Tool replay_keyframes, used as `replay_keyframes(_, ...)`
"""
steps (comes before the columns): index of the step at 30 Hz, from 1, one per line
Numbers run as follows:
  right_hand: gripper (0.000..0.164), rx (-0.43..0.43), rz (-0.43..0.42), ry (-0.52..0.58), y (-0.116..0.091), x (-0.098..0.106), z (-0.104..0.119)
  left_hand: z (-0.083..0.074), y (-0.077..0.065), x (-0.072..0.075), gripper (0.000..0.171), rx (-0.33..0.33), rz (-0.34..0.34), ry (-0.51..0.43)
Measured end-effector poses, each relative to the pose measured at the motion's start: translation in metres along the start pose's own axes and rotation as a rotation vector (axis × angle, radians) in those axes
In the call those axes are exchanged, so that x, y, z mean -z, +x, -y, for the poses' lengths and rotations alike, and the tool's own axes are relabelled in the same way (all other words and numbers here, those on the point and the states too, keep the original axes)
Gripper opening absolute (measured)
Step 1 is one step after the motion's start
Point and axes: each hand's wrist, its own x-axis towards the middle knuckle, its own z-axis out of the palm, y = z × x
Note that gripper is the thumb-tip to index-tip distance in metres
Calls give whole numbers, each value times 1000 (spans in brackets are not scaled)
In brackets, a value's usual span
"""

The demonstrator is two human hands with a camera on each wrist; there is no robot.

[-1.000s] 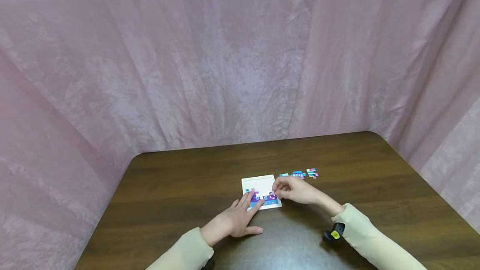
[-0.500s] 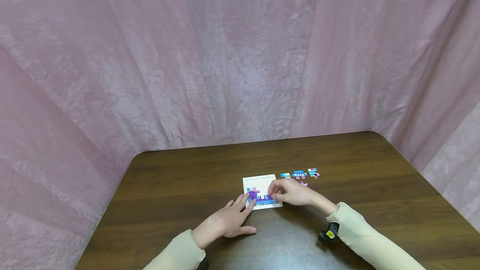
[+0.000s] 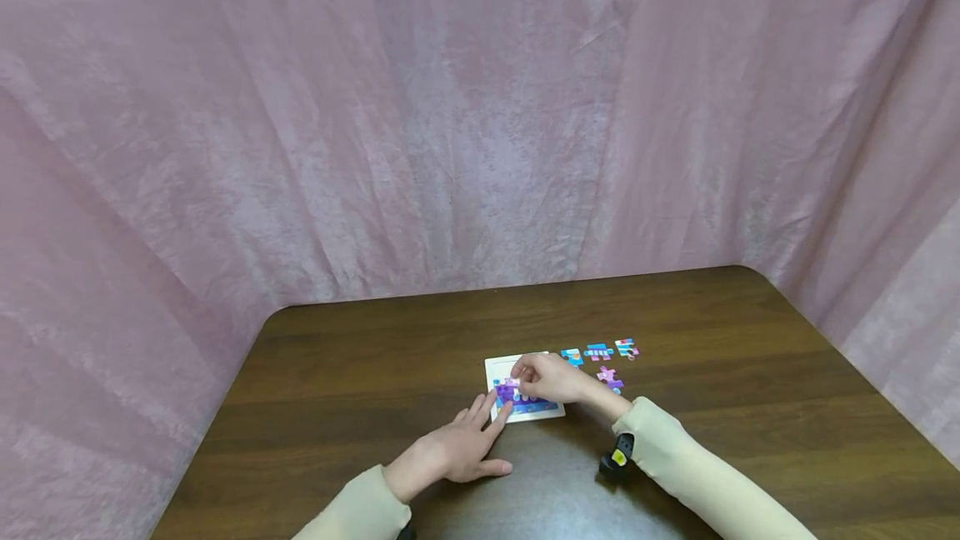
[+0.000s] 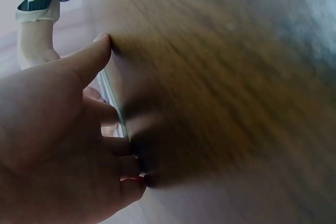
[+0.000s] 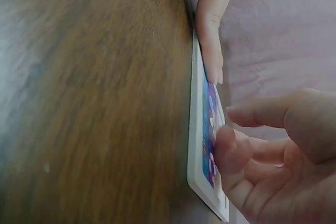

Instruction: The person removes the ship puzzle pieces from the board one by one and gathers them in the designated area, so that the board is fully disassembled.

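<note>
A small jigsaw puzzle in a white frame (image 3: 556, 412) lies on the brown table. Purple and blue pieces fill its lower part and left side. My left hand (image 3: 467, 445) rests with spread, straight fingers on the frame's lower left corner; the thumb lies apart, toward me. In the head view, my right hand (image 3: 551, 377) is over the puzzle's middle with bent fingers, thumb and index tips close together just above the pieces. The right wrist view has this hand (image 5: 273, 153) at the tray's edge; whether a piece is between its fingertips I cannot tell.
To the right of the frame lie several loose puzzle pieces: a blue and orange one (image 3: 572, 357), a blue and purple one (image 3: 599, 352), a striped one (image 3: 626, 347) and a pink one (image 3: 609, 377). Pink curtains (image 3: 480, 123) hang behind the table (image 3: 360, 357).
My right hand has moved left from the frame's right edge to its middle, uncovering the pink loose piece. My left hand has slid slightly left and back, showing more of the purple pieces.
</note>
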Motion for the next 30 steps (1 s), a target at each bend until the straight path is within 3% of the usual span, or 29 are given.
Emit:
replay_keyframes(13, 15, -30, -45, 31, 12, -9, 3, 1, 2, -1, 82, 27, 14, 24)
replay_keyframes(24, 5, -59, -163, 25, 14, -8, 3, 0, 4, -2, 83, 30, 16, 45)
replay_keyframes(30, 6, -108, -190, 100, 13, -5, 3, -1, 4, -1, 82, 33, 29, 24)
